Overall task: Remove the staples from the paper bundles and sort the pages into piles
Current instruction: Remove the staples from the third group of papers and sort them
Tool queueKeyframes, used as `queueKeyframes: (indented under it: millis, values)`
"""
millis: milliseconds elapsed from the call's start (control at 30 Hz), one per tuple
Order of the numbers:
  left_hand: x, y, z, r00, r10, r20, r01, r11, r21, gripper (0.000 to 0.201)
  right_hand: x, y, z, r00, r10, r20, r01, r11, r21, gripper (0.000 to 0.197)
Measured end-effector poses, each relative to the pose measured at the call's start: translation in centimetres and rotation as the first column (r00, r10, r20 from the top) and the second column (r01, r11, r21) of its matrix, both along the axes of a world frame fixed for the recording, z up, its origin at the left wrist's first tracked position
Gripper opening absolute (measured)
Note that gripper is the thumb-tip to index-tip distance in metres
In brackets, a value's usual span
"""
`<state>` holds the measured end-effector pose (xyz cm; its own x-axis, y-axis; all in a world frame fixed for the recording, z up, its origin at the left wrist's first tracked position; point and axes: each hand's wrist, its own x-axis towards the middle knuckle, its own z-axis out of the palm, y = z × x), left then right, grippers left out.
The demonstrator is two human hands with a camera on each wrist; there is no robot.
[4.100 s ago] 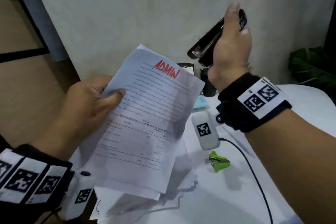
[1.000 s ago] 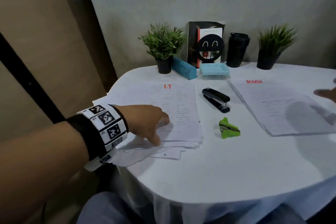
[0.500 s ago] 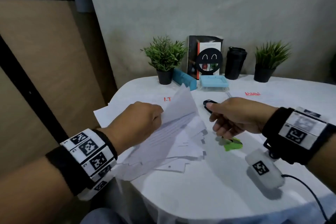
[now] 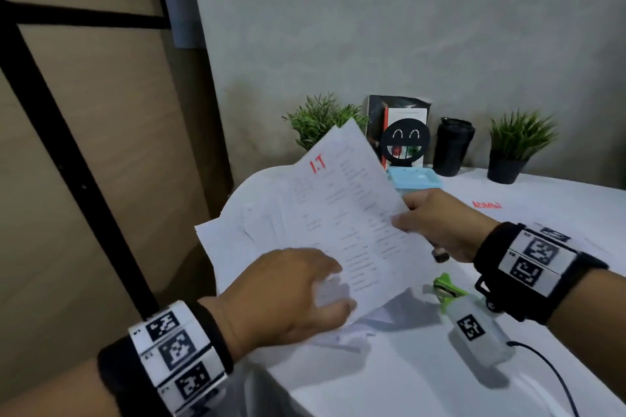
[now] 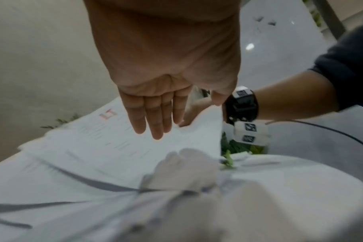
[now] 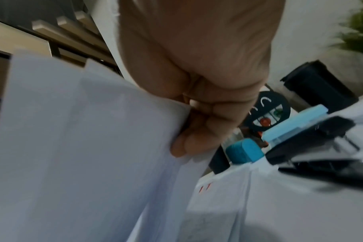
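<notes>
We pinch the I.T pages [image 4: 342, 217] at their right edge with our right hand [image 4: 440, 223], lifted above the table [image 4: 406, 379]; our left hand [image 4: 281, 294] lies flat, fingers together. One-sided grip – loose sheets may fan out, slide off – onto the staple remover [image 4: 445, 286].

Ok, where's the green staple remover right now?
In the head view, the green staple remover lies on the white table, just below the right hand, beside the lifted I.T pages.

The thin matt paper sheets [image 4: 342, 213] are bending; the smooth white tabletop [image 4: 423, 382] is looking matt, the green staple remover [image 4: 445, 286] plastic.
</notes>
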<state>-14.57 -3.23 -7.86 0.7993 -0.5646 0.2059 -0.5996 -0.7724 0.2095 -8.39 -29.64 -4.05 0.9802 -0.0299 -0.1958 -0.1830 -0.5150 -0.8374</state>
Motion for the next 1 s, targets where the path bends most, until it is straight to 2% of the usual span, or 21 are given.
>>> queueKeyframes:
  millis: [67,167,233,300,367,400,467,500,567,633,700,767,800,867,900,933,967,1000]
  values:
    - [1.8,1.2,1.5,0.991,0.135,0.019,-0.132,0.984,-0.124,0.063,-0.1,-1.1,0.7,0.997,-0.01,0.071,0.008,1.0,0.024,0.013]
    - [6.0,3.5,3.8,0.948,0.319,-0.002,-0.305,0.906,-0.292,0.053,-0.2,-2.8,1.7,0.995,0.002,0.103,-0.008,0.998,0.062,0.021]
    - [8.5,4.9,5.7,0.918,0.397,-0.004,-0.37,0.851,-0.372,0.064,-0.7,-3.6,2.5,0.99,0.044,0.131,-0.053,0.996,0.066,0.02]
    - [10.0,5.4,7.7,0.9,0.429,-0.076,-0.424,0.823,-0.379,0.081,-1.1,-4.3,3.0,0.987,0.084,0.138,-0.093,0.994,0.062,0.018]
    - [10.4,5.0,9.8,0.9,0.377,-0.217,-0.434,0.812,-0.39,0.087,-1.5,-4.7,3.4,0.981,0.12,0.154,-0.13,0.99,0.054,0.018]
    - [10.4,4.6,10.8,0.895,0.338,-0.292,-0.437,0.797,-0.418,0.08,-1.7,-4.8,3.7,0.978,0.135,0.157,-0.146,0.988,0.059,0.018]
    - [10.5,4.1,12.6,0.864,0.256,-0.433,-0.456,0.763,-0.459,0.051,-2.0,-5.0,4.1,0.975,0.168,0.149,-0.181,0.98,0.08,0.019]
    - [10.4,4.0,13.3,0.841,0.195,-0.504,-0.454,0.761,-0.463,0.042,-2.1,-5.1,4.3,0.975,0.171,0.143,-0.185,0.979,0.091,0.019]
    - [10.0,4.2,14.3,0.771,0.046,-0.635,-0.429,0.774,-0.465,0.045,-2.3,-5.3,4.8,0.972,0.18,0.151,-0.194,0.977,0.084,0.019]
    - [9.5,4.1,14.3,0.706,-0.081,-0.703,-0.388,0.787,-0.48,0.048,-2.2,-5.4,5.4,0.97,0.178,0.166,-0.193,0.978,0.076,0.016]
    - [9.2,3.9,13.8,0.701,-0.124,-0.702,-0.374,0.774,-0.511,0.046,-1.8,-5.6,6.1,0.97,0.115,0.212,-0.132,0.989,0.065,0.015]
    - [9.3,3.9,13.3,0.75,-0.1,-0.653,-0.406,0.711,-0.574,0.044,-0.9,-6.5,6.5,0.942,0.017,0.336,-0.025,1.0,0.017,0.012]
    - [9.6,4.2,13.0,0.777,-0.076,-0.625,-0.434,0.655,-0.619,0.043,-0.6,-7.2,6.6,0.904,-0.04,0.426,0.055,0.998,-0.023,0.012]
    - [10.2,5.2,12.5,0.777,-0.07,-0.626,-0.513,0.507,-0.693,0.039,-0.4,-8.7,6.0,0.868,-0.135,0.478,0.2,0.976,-0.087,0.008]
    - [10.3,5.9,12.4,0.758,-0.102,-0.645,-0.552,0.426,-0.717,0.038,-0.4,-9.1,5.3,0.904,-0.119,0.41,0.229,0.946,-0.23,0.009]
    - [10.2,6.1,12.1,0.734,-0.148,-0.662,-0.585,0.356,-0.729,0.037,-1.0,-9.4,4.4,0.954,-0.06,0.292,0.168,0.916,-0.364,0.009]
    - [9.8,6.4,12.0,0.715,-0.183,-0.675,-0.614,0.298,-0.731,0.035,-1.2,-9.1,3.4,0.989,0.043,0.144,0.035,0.865,-0.501,0.012]
    - [9.7,6.4,11.6,0.699,-0.202,-0.687,-0.639,0.256,-0.725,0.034,-1.8,-8.4,2.3,0.987,0.159,-0.01,-0.131,0.778,-0.615,0.027]
